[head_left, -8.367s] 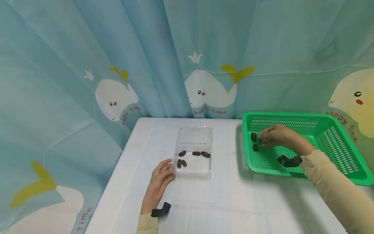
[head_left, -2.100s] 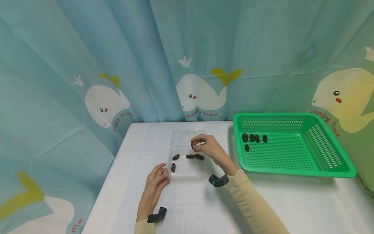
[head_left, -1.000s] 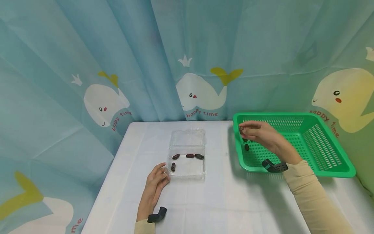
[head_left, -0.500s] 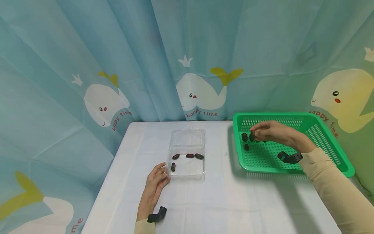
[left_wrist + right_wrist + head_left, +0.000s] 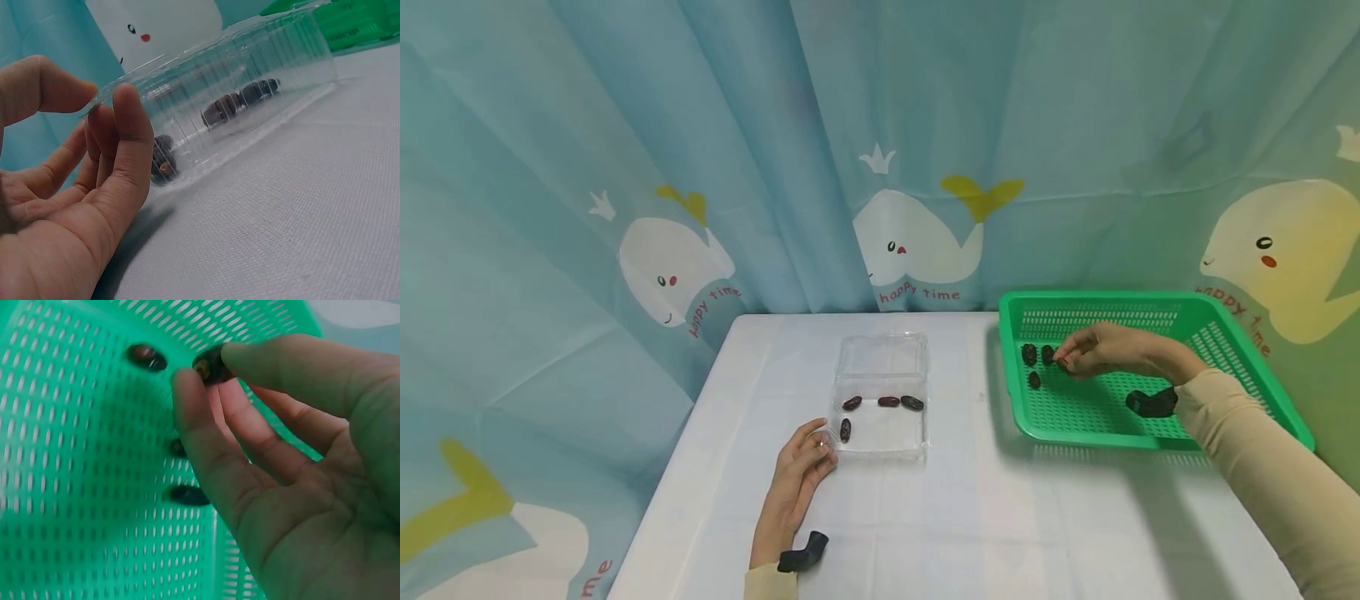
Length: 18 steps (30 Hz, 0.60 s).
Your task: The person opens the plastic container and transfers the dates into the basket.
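Observation:
My right hand (image 5: 1101, 350) is inside the green basket (image 5: 1165, 431), thumb and finger pinching a dark brown date (image 5: 214, 365) close over the basket's floor. Other dates (image 5: 1028, 354) lie near the basket's left wall, some partly covered by the hand. At the near left corner of a clear plastic box (image 5: 887, 454), my left hand (image 5: 801, 467) pinches the rim between thumb and finger (image 5: 128, 125). The box stands with its lid (image 5: 882, 357) folded back. Several dates lie inside it: a pair (image 5: 900, 402) at the right, others (image 5: 846, 430) along the left.
A white cloth covers the table (image 5: 955, 517), and both containers stand on it with a strip of cloth between them. Behind the table hangs a blue curtain (image 5: 760, 167) with whale prints, close to the basket's far rim.
My right hand has carried a date from over the clear box into the basket, then moved slightly right and lower there. The box holds one date fewer than at first. My left hand stays at the box.

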Motion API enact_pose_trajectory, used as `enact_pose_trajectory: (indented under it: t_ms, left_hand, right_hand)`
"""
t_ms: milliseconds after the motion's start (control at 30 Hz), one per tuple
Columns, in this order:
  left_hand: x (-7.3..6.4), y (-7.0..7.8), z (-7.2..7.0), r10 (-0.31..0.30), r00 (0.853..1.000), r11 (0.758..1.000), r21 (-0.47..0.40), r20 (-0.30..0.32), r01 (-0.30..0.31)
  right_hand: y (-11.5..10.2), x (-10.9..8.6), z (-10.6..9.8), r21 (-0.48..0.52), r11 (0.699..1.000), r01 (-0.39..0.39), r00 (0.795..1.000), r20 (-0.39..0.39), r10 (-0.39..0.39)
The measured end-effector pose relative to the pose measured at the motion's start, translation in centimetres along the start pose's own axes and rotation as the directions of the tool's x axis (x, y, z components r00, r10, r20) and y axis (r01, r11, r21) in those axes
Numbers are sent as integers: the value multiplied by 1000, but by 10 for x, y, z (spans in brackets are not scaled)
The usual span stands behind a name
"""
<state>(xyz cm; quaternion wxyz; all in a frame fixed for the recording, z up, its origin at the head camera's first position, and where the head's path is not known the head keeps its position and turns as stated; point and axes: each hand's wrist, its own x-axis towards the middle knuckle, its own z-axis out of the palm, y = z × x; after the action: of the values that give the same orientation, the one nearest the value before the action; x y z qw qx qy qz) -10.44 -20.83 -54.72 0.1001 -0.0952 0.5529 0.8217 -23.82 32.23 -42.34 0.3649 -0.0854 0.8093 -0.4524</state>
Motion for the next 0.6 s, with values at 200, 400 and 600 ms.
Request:
enact_pose_trajectory:
  t_ms: [200, 400, 600]
  left_hand:
    - [0, 0, -1, 3, 1000, 1000, -7, 4, -3]
    - [0, 0, -1, 7, 1000, 1000, -2, 8, -7]
    - [0, 0, 0, 7, 1000, 1000, -3, 2, -6]
  right_hand:
    - [6, 4, -3, -72, 997, -43, 999, 11, 43]
    - [15, 8, -5, -113, 993, -24, 1000, 14, 26]
    - [26, 11, -4, -113, 993, -40, 999, 15, 42]
